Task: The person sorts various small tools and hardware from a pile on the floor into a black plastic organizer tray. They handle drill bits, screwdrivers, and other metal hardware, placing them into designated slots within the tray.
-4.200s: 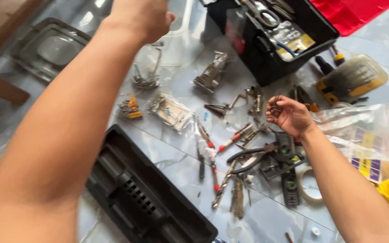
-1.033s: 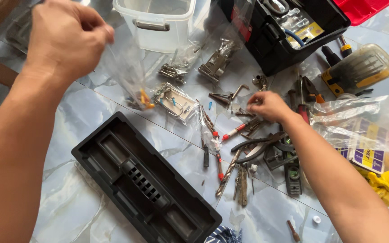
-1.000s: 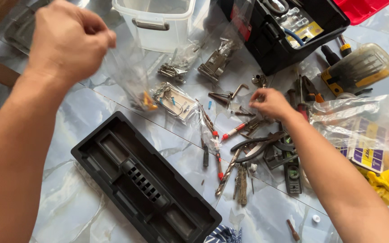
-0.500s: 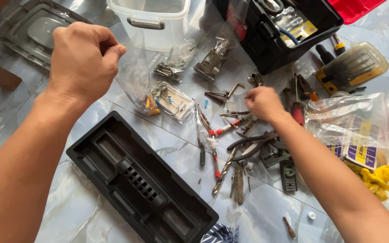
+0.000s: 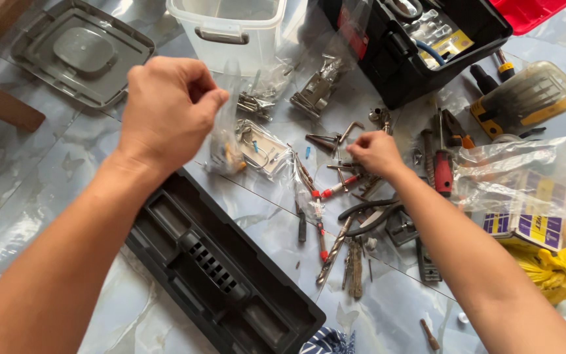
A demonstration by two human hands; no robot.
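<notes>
1. The left hand (image 5: 168, 108) is raised over the marbled tile floor (image 5: 40, 190), its fingers (image 5: 212, 99) pinched on the top edge of a small clear plastic bag (image 5: 224, 141) with yellow bits at the bottom. Half a second ago this hand was further left; it has moved right, and the bag now hangs just over the flat clear packet of metal hooks (image 5: 260, 145).
2. The right hand (image 5: 376, 152) is down among the scattered metal screws and bits (image 5: 335, 167), fingers curled and closed on the small parts; what they grip I cannot tell. It sits almost where it was a moment ago, whereas four seconds back it was lifted with the palm up.
3. The long black plastic tool tray (image 5: 224, 275) lies on the floor under the left forearm, nearer to it than before.
4. The grey square plastic lid (image 5: 80, 52) at top left shows fully now; earlier it was cut off by the frame edge.
5. The clear plastic tub (image 5: 230, 29), the black toolbox with red lid (image 5: 414, 46) and the red-handled screwdriver (image 5: 443, 170) keep their places.
</notes>
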